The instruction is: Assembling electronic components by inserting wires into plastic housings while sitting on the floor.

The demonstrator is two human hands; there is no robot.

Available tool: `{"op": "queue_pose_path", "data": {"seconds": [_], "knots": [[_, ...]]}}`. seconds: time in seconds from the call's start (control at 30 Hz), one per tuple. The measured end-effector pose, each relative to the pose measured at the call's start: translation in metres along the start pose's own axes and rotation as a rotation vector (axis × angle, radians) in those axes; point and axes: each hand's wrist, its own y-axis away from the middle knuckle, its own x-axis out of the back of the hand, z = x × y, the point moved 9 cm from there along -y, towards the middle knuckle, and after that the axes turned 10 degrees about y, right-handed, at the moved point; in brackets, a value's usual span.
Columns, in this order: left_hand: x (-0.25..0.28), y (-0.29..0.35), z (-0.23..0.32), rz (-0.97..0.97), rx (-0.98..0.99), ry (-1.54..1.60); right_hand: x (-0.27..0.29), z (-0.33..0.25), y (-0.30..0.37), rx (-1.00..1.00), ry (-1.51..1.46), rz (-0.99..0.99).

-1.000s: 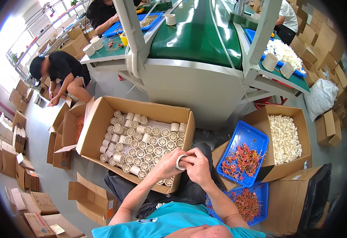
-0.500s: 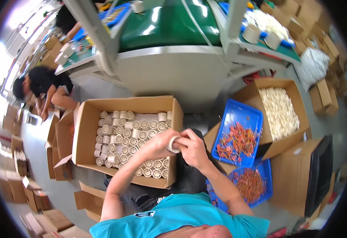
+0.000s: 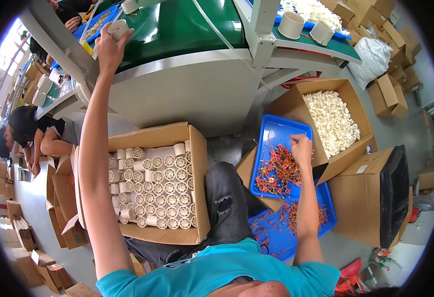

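Note:
My left hand [image 3: 109,51] is raised at the far left over the edge of the green belt [image 3: 192,29]. Its fingers are wrapped round an off-white plastic cylinder [image 3: 119,32], open end up. Over the upper blue tray [image 3: 276,124], at its right side, my right hand [image 3: 301,147] is closed, its fingertips pinched together. What lies between them, if anything, is too small to make out. Small red and orange wired parts [image 3: 280,168] are heaped in that tray just below the hand. Similar off-white cylinders [image 3: 169,188] stand and lie in an open cardboard box [image 3: 197,148] before me.
Beneath the upper tray sits a second blue tray [image 3: 329,222] with more wired parts. A carton of small cream pieces [image 3: 332,123] stands behind, and another carton [image 3: 353,203] at right. Metal posts [image 3: 260,49] frame the belt. A co-worker [image 3: 31,131] crouches at far left.
My hands, together around a white cylinder over the box before, have parted. The left has carried a cylinder up to the belt; the right has moved right to the blue tray.

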Motion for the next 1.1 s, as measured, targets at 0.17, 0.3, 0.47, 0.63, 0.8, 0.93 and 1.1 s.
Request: {"op": "queue_pose_path", "data": {"seconds": [0.17,0.3,0.47,0.63,0.8,0.93,1.1], "knots": [[-0.028,-0.006,-0.054,0.056,-0.007,0.096,-0.057,-0.006,-0.004,0.126,0.173,-0.152],[-0.025,-0.007,-0.044,0.061,-0.059,-0.104,-0.080,-0.005,-0.002,0.261,0.370,-0.163],[0.022,0.024,0.011,0.200,-0.163,0.025,-0.077,-0.007,0.007,0.219,0.309,-0.125],[0.072,0.174,0.063,0.288,-0.360,0.227,-0.012,-0.019,0.028,0.179,-0.067,0.190],[0.024,0.382,-0.019,-0.305,0.115,0.046,0.021,-0.001,0.039,0.024,-0.357,0.271],[0.041,0.489,-0.149,-0.496,0.479,-0.276,0.041,-0.026,0.048,0.062,-0.419,0.292],[0.007,0.509,-0.159,-0.778,0.602,-0.383,0.039,-0.002,0.070,-0.097,-0.676,0.168]]}}
